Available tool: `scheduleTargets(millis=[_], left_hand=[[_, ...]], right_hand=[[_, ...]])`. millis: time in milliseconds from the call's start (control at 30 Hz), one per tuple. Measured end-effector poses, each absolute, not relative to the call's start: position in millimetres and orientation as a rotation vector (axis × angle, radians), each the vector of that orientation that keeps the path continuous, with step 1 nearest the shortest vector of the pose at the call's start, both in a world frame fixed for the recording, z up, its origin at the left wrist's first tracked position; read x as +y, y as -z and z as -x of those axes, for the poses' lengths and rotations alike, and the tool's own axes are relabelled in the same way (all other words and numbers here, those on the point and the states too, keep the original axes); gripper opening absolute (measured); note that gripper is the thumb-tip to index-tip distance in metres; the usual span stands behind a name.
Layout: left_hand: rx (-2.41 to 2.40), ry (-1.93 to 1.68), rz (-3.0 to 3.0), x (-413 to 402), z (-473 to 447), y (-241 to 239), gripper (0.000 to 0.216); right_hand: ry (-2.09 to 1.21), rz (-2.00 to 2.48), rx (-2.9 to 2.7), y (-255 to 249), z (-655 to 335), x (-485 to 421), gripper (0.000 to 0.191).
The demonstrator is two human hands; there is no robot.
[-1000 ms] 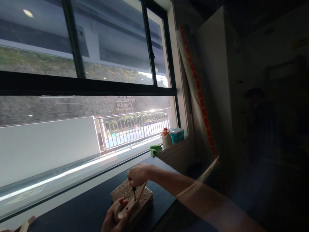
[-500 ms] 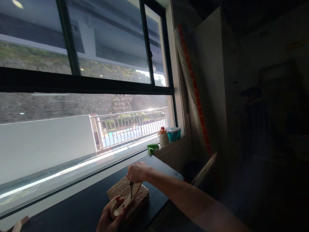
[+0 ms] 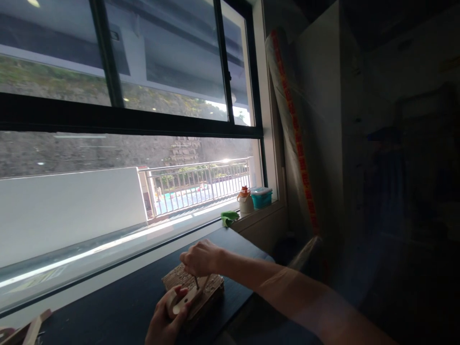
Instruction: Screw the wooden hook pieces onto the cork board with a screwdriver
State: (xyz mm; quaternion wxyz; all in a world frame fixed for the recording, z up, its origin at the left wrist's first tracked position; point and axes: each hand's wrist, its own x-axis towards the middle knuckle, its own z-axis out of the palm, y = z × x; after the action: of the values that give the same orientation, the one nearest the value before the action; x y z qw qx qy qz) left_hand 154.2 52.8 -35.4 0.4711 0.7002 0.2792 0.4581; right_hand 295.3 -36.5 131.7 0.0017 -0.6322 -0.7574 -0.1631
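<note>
My right hand (image 3: 200, 258) is closed around the handle of a small screwdriver (image 3: 196, 281), whose dark shaft points down into a light wooden piece (image 3: 184, 303). My left hand (image 3: 166, 322) grips the rounded end of that wooden piece from below. Both hands work over a brown corrugated cardboard block (image 3: 194, 286) lying on the dark table (image 3: 118, 306) near the bottom of the view.
A large window (image 3: 129, 143) runs along the table's far side. On the sill at the right stand a small white bottle (image 3: 246, 201), a teal box (image 3: 262, 197) and a green cloth (image 3: 230, 218). Wooden scraps (image 3: 27, 330) lie at the bottom left. The room at right is dark.
My right hand has lowered closer to the wooden piece, so less of the screwdriver shaft shows. The view has shifted slightly; both hands keep their hold.
</note>
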Motion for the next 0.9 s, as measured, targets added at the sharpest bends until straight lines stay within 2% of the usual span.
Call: scheduleTargets(millis=[300, 533, 667, 900], left_hand=[[0.692, -1.119, -1.737, 49, -153, 31, 0.056], [0.687, -1.088, -1.752, 53, -153, 36, 0.057], [0.687, -1.085, -1.745, 50, -152, 36, 0.059], [0.697, -1.085, -1.775, 47, -152, 31, 0.058]], right_hand=[[0.335, 2.206, -2.211, -139, -270, -22, 0.027], [0.230, 2.224, -2.313, -155, -287, -29, 0.028], [0.182, 2.225, -2.407, -165, -297, -36, 0.021], [0.186, 2.230, -2.380, -156, -292, -37, 0.026]])
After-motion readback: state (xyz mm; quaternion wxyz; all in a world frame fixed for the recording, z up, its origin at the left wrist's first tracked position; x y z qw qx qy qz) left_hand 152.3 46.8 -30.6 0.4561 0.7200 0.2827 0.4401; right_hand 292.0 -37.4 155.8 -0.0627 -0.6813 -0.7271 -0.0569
